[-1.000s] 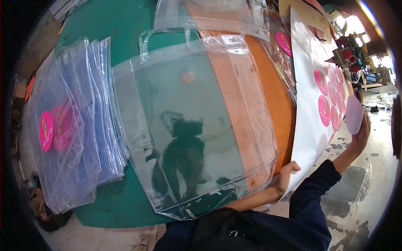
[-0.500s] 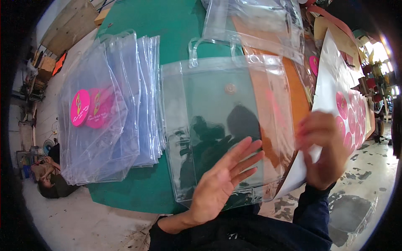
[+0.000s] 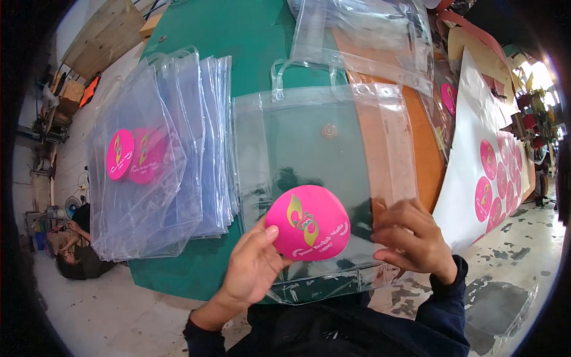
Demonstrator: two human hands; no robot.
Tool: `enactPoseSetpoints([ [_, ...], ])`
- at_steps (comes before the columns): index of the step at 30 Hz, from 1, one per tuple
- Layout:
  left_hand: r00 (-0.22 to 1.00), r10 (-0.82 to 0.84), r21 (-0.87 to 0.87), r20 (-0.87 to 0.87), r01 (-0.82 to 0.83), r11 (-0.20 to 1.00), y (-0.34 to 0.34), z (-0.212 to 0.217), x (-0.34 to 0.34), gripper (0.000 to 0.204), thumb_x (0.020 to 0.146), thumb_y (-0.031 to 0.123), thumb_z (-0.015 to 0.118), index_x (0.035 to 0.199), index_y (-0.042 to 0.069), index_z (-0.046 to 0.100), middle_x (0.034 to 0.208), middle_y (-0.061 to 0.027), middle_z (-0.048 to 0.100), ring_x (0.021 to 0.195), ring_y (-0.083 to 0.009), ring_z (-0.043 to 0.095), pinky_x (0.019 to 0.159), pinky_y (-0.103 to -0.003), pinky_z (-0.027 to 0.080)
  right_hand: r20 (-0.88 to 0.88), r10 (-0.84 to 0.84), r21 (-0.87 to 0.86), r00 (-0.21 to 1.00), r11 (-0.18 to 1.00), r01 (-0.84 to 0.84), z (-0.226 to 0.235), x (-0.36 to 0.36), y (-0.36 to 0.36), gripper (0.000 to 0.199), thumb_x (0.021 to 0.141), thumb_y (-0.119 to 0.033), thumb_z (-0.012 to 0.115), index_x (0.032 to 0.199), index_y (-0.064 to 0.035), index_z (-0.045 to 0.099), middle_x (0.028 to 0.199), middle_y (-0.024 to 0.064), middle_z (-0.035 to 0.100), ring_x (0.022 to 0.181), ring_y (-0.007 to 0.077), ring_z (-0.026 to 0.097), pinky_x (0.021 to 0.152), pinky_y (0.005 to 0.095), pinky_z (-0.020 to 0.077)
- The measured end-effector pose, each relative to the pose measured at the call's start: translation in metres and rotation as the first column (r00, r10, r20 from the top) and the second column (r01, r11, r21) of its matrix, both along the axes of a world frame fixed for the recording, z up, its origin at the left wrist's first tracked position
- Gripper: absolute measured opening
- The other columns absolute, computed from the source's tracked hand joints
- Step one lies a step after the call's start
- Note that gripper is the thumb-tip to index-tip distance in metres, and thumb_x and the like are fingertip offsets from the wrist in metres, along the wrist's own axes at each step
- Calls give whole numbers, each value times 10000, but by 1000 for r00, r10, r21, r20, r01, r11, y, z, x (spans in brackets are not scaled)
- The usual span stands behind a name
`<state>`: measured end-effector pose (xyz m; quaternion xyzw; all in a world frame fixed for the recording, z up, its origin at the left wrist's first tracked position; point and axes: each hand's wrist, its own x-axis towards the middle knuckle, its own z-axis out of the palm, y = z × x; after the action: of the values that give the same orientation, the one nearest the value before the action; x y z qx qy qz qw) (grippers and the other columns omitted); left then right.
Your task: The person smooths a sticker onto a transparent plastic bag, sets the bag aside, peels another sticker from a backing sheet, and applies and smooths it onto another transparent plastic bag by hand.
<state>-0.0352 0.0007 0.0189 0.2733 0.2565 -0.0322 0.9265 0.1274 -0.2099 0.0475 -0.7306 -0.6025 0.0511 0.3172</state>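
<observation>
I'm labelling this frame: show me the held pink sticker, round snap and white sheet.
Pink sticker [image 3: 308,223], head view: middle of its printed face.
Round snap [image 3: 329,131], head view: its centre.
White sheet [image 3: 464,157], head view: bare left part.

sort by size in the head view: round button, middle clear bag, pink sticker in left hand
1. Middle clear bag, largest by far
2. Pink sticker, in left hand
3. Round button on the bag, tiny

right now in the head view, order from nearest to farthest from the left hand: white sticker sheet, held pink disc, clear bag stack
1. Held pink disc, in the left hand
2. Clear bag stack, to its left
3. White sticker sheet, to the right
</observation>
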Motion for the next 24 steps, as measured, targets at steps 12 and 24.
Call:
enactPoseSetpoints([
  [12,938,-339,86,74,333,939,30,9,24,523,924,220,445,1377,-19,338,1259,-141,521,1142,-208,539,977,-376,433,-675,-77,-43,734,997,65,-16,25,18,245,825,-171,702,983,-18,594,937,82,606,801,173,613,680,282,488],
  [24,950,-300,205,89,277,939,32,2,40,481,931,128,451,1368,-22,318,1275,-148,504,1161,-213,525,983,-370,435,-849,-288,-263,443,958,118,-9,23,42,151,884,-65,626,1001,27,600,826,27,639,725,65,596,653,198,487],
])
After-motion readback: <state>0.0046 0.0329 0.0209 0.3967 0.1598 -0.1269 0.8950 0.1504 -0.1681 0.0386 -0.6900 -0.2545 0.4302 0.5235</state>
